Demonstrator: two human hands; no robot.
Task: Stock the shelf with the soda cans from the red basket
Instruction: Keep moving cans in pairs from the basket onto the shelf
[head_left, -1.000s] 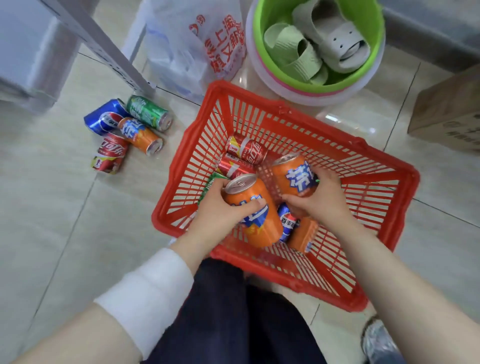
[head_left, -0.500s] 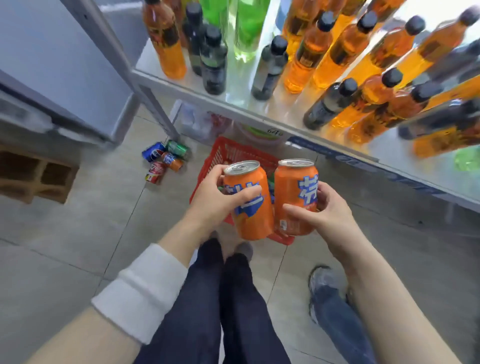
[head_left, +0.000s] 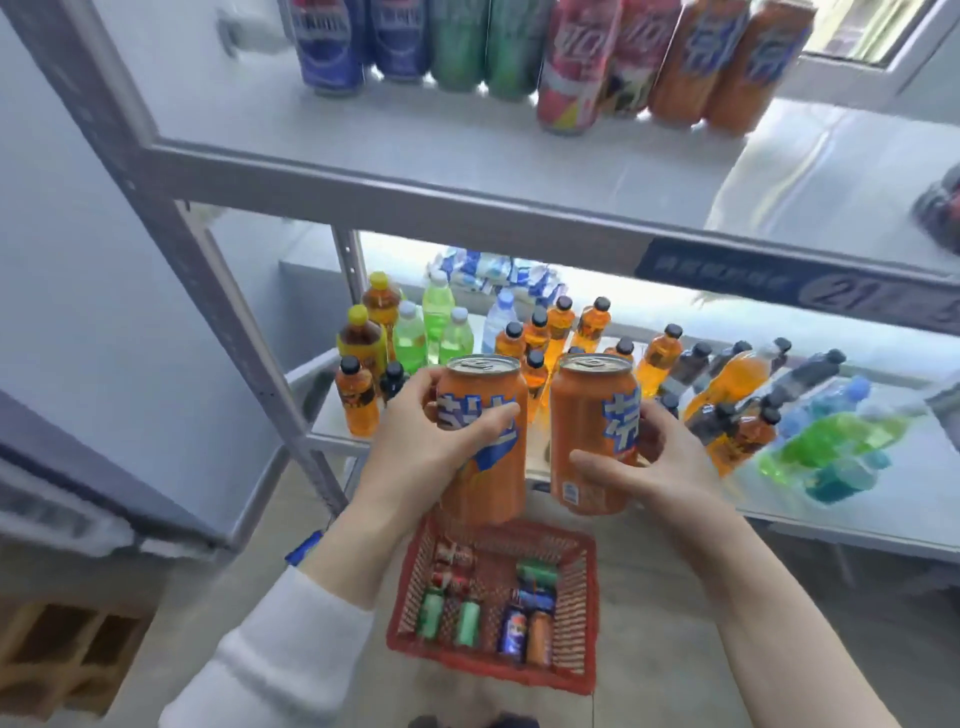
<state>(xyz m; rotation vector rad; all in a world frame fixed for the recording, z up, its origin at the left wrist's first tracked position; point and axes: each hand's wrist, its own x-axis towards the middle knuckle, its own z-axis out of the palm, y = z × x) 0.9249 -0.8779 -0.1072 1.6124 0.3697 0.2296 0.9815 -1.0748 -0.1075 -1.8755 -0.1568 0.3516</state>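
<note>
Soda cans (head_left: 582, 415), 2 upright at frame centre; our left hand (head_left: 415, 441) and right hand (head_left: 660, 462) each curl fingers (head_left: 483, 423) round 1.

Left hand (head_left: 426, 447) raised, gripping, right hand (head_left: 657, 462) alongside, gripping

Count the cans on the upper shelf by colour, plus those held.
Tall blue metal cans, upper shelf: 2
Tall green metal cans: 2
Tall pink-red metal cans: 2
Tall orange metal cans: 2
Short orange soda cans, held: 2
Total: 10
</note>
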